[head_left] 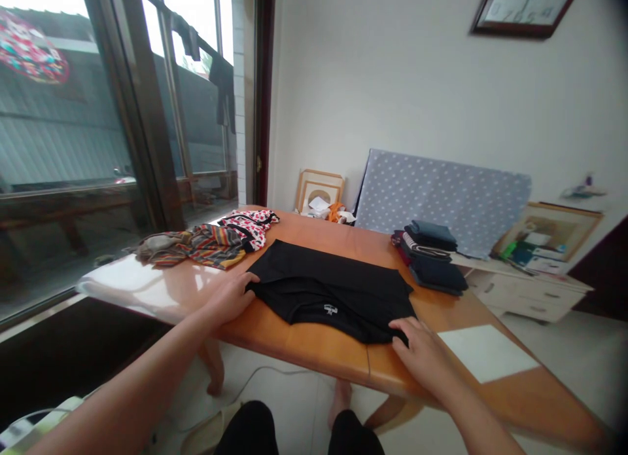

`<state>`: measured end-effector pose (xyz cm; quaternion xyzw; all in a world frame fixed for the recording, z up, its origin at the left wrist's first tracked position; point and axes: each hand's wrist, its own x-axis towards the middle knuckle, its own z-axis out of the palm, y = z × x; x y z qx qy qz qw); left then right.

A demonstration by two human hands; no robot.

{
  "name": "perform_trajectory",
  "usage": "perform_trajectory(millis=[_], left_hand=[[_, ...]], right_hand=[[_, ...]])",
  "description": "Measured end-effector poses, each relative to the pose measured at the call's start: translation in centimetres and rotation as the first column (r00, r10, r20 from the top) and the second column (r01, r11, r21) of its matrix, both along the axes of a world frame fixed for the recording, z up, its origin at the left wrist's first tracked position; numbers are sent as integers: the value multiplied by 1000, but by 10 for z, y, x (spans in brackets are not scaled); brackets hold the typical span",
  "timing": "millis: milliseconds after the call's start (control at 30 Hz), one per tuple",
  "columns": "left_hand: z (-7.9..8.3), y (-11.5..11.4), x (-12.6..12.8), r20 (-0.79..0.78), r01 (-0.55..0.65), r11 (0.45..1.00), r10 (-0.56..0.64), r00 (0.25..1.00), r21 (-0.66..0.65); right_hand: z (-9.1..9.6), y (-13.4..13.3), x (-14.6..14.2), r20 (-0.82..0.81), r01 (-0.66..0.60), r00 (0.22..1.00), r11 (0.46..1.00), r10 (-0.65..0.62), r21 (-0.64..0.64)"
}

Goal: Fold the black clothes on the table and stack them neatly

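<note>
A black T-shirt (333,278) lies spread on the wooden table (314,347), its neckline toward me and a small white print showing inside the collar. My left hand (234,296) pinches the shirt's left edge between thumb and fingers. At the near right corner, my right hand (415,344) grips the black fabric, fingers bent over it. Both hands rest low, close to the tabletop.
Crumpled patterned clothes (216,242) lie at the table's left end. A stack of folded clothes (432,258) stands at the back right. A white sheet (488,352) lies right of my right hand. Beyond are a white cabinet (524,291) and windows.
</note>
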<state>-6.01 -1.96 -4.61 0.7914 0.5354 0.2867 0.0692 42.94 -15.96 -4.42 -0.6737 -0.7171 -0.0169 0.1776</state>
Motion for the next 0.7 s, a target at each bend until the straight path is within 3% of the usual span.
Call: perform_trajectory(millis=[167, 400, 567, 700], left_hand=[[10, 7, 0, 58, -10, 1000, 11, 998, -16], [22, 24, -8, 76, 70, 993, -63, 995, -97], [31, 19, -5, 163, 77, 989, -55, 985, -130], [33, 11, -4, 267, 40, 993, -9, 964, -112]], right_hand=[[-2, 14, 9, -110, 12, 994, 1000, -12, -4], [5, 20, 20, -259, -44, 965, 999, 47, 17], [6, 17, 27, -323, -32, 945, 999, 42, 35], [10, 10, 33, -404, 64, 915, 993, -19, 98]])
